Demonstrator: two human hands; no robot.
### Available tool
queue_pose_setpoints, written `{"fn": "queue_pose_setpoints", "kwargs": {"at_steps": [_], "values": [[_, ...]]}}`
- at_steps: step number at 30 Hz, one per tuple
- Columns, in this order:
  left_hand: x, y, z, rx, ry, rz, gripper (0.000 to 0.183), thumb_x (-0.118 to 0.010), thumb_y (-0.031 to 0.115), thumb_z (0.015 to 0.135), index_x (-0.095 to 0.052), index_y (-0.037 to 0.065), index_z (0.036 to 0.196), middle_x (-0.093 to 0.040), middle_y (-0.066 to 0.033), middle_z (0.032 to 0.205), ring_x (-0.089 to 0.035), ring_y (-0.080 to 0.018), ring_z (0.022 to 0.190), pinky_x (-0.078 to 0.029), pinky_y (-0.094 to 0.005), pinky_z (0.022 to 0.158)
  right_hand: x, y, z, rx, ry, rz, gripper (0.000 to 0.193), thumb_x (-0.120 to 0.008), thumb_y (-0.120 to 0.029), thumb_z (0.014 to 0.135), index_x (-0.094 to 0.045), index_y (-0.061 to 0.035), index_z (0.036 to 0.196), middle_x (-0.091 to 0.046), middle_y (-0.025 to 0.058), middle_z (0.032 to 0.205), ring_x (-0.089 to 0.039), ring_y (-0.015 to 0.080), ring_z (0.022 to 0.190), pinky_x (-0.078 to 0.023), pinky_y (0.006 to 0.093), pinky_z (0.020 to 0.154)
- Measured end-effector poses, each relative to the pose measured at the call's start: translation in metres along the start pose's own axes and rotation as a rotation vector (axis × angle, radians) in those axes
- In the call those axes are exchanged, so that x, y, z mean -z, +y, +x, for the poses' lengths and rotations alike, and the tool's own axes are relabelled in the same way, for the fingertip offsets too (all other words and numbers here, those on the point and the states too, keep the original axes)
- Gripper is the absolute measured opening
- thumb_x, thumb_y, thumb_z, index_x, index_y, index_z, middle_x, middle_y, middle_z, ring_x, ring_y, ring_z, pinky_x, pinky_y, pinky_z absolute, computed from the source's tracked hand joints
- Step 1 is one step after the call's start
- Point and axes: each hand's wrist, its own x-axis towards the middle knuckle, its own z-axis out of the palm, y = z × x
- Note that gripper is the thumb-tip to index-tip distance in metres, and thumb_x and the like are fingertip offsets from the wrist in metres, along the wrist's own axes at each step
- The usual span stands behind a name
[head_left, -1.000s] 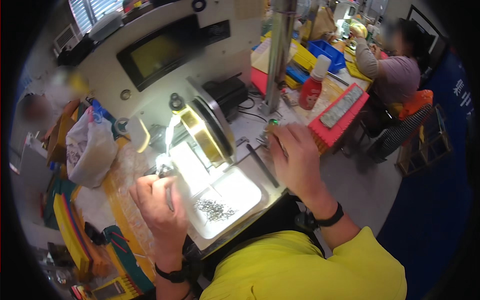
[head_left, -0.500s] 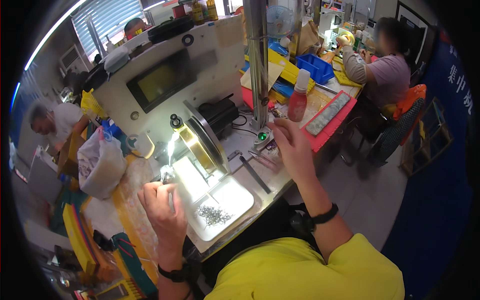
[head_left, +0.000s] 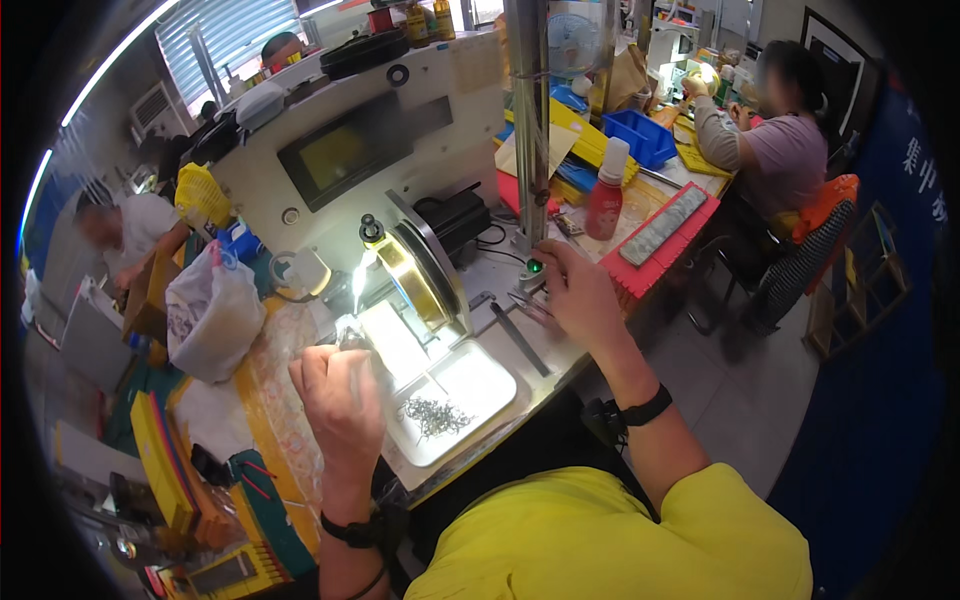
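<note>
My left hand [head_left: 342, 402] is closed, its fingers curled beside a small shiny metal part [head_left: 348, 332] in the bright lamp light. What lies inside the fingers is hidden. My right hand [head_left: 582, 292] is at the foot of the metal post, fingers bent and drawn together, beside a small grey fixture with a green light [head_left: 535, 267]. Anything pinched there is too small to make out. A thin pointed tool [head_left: 530, 308] lies just under that hand. Between the hands stands a machine with a gold-coloured wheel [head_left: 408, 285]. In front of it, a white tray [head_left: 493, 378] holds many fine dark metal pieces.
A dark flat bar [head_left: 520, 340] lies right of the tray. Farther right are a red bottle [head_left: 605, 195], a grey stone-like bar [head_left: 663, 228] on a red block and a blue bin [head_left: 640, 138]. A white bag [head_left: 212, 310] stands left. Two people sit at other benches.
My right hand has come down slightly toward the green-lit fixture and the pointed tool. My left hand stays by the lit metal part. The whole view has shifted a little to the right.
</note>
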Motion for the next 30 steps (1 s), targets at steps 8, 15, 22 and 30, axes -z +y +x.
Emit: {"fn": "queue_pose_setpoints", "kwargs": {"at_steps": [8,15,22,30], "values": [[0.002,0.000,-0.001,-0.012,0.030,-0.011,0.019,-0.073,-0.008,0.088,-0.072,0.005,0.102,-0.059,-0.0133,0.104,-0.056,-0.0359,0.102,-0.048,-0.0441,0.092,0.006,-0.006,0.014,-0.070,-0.023,0.069,0.028,-0.066,-0.022,0.107,-0.077,-0.0023,0.123,-0.081,0.0218,0.103,-0.079,0.0415,0.093,-0.060,0.0476,0.084],[0.001,-0.008,-0.005,-0.014,0.028,-0.022,0.022,-0.074,-0.006,0.088,-0.070,0.006,0.105,-0.060,-0.0139,0.106,-0.056,-0.0365,0.104,-0.047,-0.0457,0.095,0.032,-0.011,0.029,-0.417,-0.141,0.606,0.035,-0.075,-0.032,0.107,-0.078,0.0007,0.120,-0.079,0.0011,0.100,-0.054,0.0055,0.059,-0.042,0.0257,0.053],[0.000,-0.008,-0.004,0.015,0.034,-0.063,0.019,-0.075,-0.007,0.089,-0.071,0.005,0.104,-0.059,-0.0121,0.103,-0.056,-0.0331,0.101,-0.046,-0.0441,0.094,0.096,-0.019,-0.009,-0.570,-0.344,1.020,0.028,-0.067,-0.014,0.111,-0.068,0.0023,0.134,-0.062,-0.0030,0.088,-0.036,-0.0029,0.055,-0.024,0.0184,0.047],[0.021,-0.016,0.006,0.175,0.054,-0.295,0.011,-0.073,-0.002,0.093,-0.070,0.003,0.102,-0.058,-0.0115,0.098,-0.058,-0.0302,0.095,-0.047,-0.0406,0.087,0.208,0.031,-0.038,-0.458,-0.261,0.494,0.039,-0.067,-0.013,0.105,-0.067,-0.0035,0.143,-0.058,-0.0051,0.085,-0.035,-0.0013,0.058,-0.023,0.0195,0.051]]}}
